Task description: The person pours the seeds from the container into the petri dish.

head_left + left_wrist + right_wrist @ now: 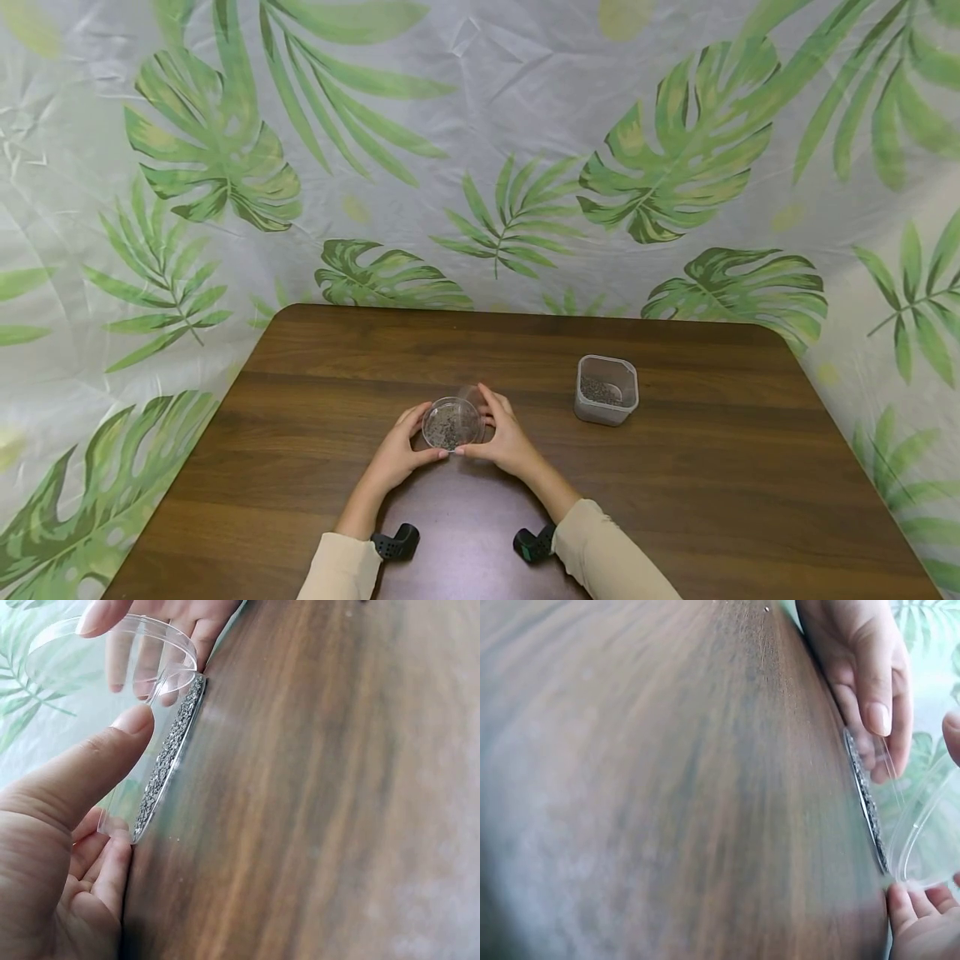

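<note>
A clear round petri dish [432, 425] sits on the table with a layer of grey granules [169, 756] across its bottom. My left hand [397, 448] holds the dish from the left, thumb on the near side and fingers curled round the far side. My right hand [512, 440] grips the clear lid [169, 634] by its edge. In the left wrist view the lid is tilted, its lower edge close to the dish's right rim and its other side raised. The head view shows it overlapping the dish's right part.
A square translucent plastic tub [603, 412] holding similar grey granules stands to the right, beyond my right hand. The brown wooden table [720, 467] backs onto a leaf-printed curtain [510, 125]. Each wrist wears a black camera mount [397, 543].
</note>
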